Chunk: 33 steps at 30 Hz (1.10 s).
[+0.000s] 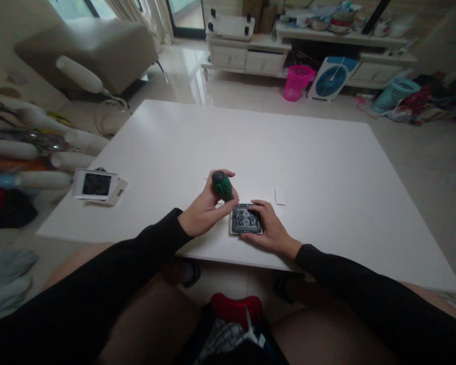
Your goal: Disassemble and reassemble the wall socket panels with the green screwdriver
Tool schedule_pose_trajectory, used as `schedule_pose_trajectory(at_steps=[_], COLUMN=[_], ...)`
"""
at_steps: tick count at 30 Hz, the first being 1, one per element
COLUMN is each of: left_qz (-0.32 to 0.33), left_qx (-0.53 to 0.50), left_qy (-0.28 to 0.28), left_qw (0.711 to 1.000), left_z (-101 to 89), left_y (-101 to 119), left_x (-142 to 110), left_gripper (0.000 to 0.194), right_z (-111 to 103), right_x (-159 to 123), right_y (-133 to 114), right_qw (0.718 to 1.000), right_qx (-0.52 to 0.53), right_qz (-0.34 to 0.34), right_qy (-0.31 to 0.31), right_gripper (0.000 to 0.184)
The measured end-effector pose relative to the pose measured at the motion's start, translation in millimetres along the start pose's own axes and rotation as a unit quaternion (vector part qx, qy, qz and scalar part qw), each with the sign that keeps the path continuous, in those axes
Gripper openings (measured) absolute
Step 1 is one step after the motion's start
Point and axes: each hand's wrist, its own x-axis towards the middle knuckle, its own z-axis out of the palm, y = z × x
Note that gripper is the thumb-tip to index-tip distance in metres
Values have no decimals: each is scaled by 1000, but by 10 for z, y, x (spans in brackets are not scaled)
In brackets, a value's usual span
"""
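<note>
My left hand (202,212) is closed around the green handle of a screwdriver (222,186), which has a dark end cap. The tool points down at the left part of a wall socket (246,220), a square black plate with slots and a pale edge. Whether the tip touches it, I cannot tell. My right hand (271,229) grips the socket from the right, with fingers at its top and bottom edges. A thin white piece (279,195) lies to the right, beyond the right hand. Another pale piece is partly hidden behind my left hand.
On the left of the white table (311,147) lies an open white box (116,195) with a black panel (96,184). Below the near edge are my legs and a red seat or cushion (236,306). A pink basket (298,82) and a blue fan (331,80) stand beyond the table.
</note>
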Motion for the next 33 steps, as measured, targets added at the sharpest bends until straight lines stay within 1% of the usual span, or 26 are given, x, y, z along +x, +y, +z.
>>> schedule_pose_trajectory(at_steps=[5,7,10,13,15,18,22,27,30,33], left_qz=[1,-10,-45,-58,-41,-23,-22,-6,-28,-58], left_qx=[18,2,-12,7,19,7,4,26,13,19], left_qy=[36,38,35,21,-2,-22,-28,-18,-33,-31], left_qw=[999,999,998,998,999,999,999,999,999,998], left_z=[36,47,37,-2,-28,-42,-20,-5,-15,-33], left_y=[-37,-21,27,66,67,42,20,34,61,94], left_x=[12,24,43,50,43,19,-1,24,33,27], left_gripper=[42,46,54,54,54,50,48,36,40,44], right_z=[-5,-5,-1,1,-1,-6,-8,-5,-6,-9], right_x=[5,9,11,8,5,4,8,11,10,12], right_y=[-8,-11,-11,-8,-6,-7,-16,-24,-23,-24], right_qw=[1000,1000,1000,1000,1000,1000,1000,1000,1000,1000], right_qx=[-3,-3,-1,-2,-3,-3,-6,-3,-3,-5], right_qz=[-1,-1,1,0,-1,-2,2,4,5,2], right_qy=[0,-2,-1,-1,-3,-7,-9,-7,-10,-9], right_gripper=[76,76,76,76,76,75,77,75,75,74])
